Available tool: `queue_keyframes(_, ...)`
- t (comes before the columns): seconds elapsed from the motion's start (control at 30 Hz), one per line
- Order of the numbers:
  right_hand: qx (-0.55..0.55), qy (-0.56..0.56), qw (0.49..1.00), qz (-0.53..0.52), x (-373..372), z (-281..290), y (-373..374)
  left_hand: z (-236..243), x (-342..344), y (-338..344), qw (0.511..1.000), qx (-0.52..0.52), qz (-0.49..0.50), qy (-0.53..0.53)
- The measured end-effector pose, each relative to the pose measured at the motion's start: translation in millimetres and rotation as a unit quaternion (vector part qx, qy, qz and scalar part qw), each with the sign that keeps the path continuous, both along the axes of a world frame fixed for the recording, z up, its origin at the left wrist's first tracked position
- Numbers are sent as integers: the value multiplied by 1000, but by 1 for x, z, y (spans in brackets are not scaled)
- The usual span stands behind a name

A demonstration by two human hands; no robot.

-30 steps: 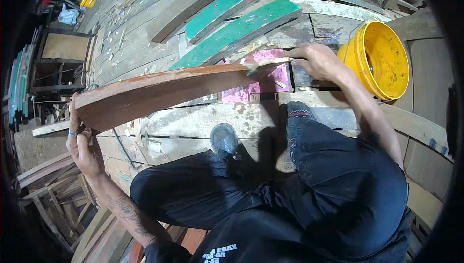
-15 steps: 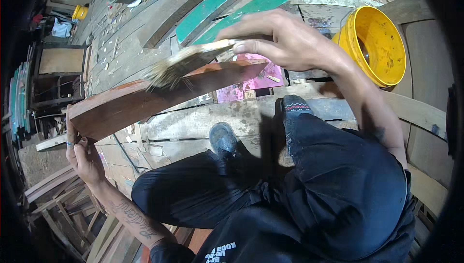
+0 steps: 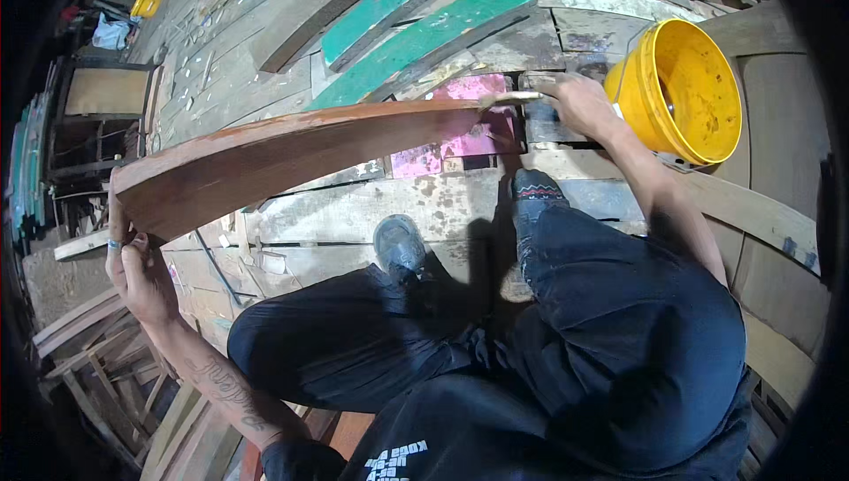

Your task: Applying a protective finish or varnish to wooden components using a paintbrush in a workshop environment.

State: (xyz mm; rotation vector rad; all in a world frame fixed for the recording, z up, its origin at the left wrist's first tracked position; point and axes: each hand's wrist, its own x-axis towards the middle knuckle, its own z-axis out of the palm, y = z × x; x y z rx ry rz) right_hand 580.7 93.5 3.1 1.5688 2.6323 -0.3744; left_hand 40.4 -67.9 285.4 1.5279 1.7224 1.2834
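Observation:
A long, slightly curved wooden plank (image 3: pixel 292 158), reddish brown, slants across the view on its edge. My left hand (image 3: pixel 141 273) grips its near left end, fingers closed round the corner. At the plank's far right end, my right hand (image 3: pixel 579 108) holds a paintbrush (image 3: pixel 517 98) by the handle. The brush's bristles touch or nearly touch the plank's upper edge there. Close by my right hand stands a yellow bucket (image 3: pixel 637 92), tilted in view, with dark stains and some liquid low inside.
Green-painted curved planks (image 3: pixel 433 34) lie on the wooden floor ahead, beside a bare brown one (image 3: pixel 327 12). A pink board (image 3: pixel 478 141) lies beneath the plank's far end. Wood scraps (image 3: pixel 115 384) pile up at lower left, and a curved wooden rail (image 3: pixel 752 202) runs at right.
My right hand has moved right with the brush, from over the plank's middle to its far end. The plank's far end has risen slightly, and its left end has shifted a little left.

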Motion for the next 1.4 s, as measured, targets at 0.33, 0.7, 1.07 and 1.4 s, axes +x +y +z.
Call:
queue_keyframes(0.33,-88,322,943,1,-43,49,11,-1,4,7,999,18,30,29)
queue_keyframes(0.7,-12,18,999,-27,-14,-21,9,-4,4,2,1000,14,23,2)
queue_keyframes(1.07,-58,57,992,-99,-21,-4,1,1,6,4,999,13,42,8)
queue_keyframes(1.4,-63,144,986,-60,-40,20,2,9,7,7,999,18,33,24)
